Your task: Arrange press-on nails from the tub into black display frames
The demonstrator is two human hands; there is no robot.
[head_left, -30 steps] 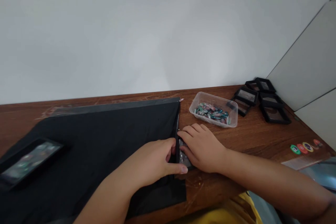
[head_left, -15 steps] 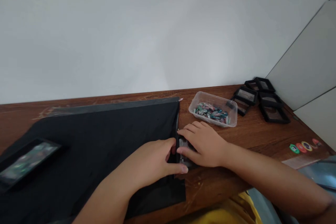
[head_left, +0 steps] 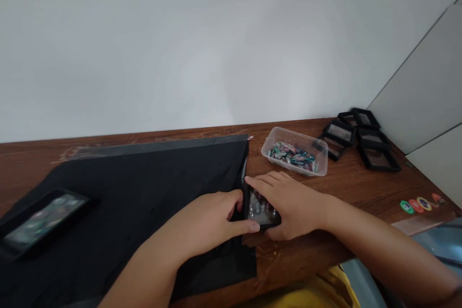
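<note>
Far left: larger black-framed case (head_left: pixel 45 221), clear-windowed, coloured bits inside, lying angled on black sheet (head_left: pixel 144 187); sheet's back edge taped to brown wooden table (head_left: pixel 361 192). Left hand (head_left: pixel 212 214) comes in from below, thumb and fingers parted, gripping small black-framed case (head_left: pixel 263 214) at its left side, thumb tip on near edge, index curled at left edge; other fingers hidden. Small case sits between both hands, at sheet's right edge, window up, small shiny pieces visible inside. Right hand (head_left: pixel 290 202) half open over its right side, fingertips at far edge, thumb by near right corner, holding it. Behind right hand: clear plastic tub (head_left: pixel 323 156) with teal and pink pieces (head_left: pixel 290 154). Just right of tub: pile of black frames (head_left: pixel 371 137). Far right, table edge: round stickers (head_left: pixel 417 206).
</note>
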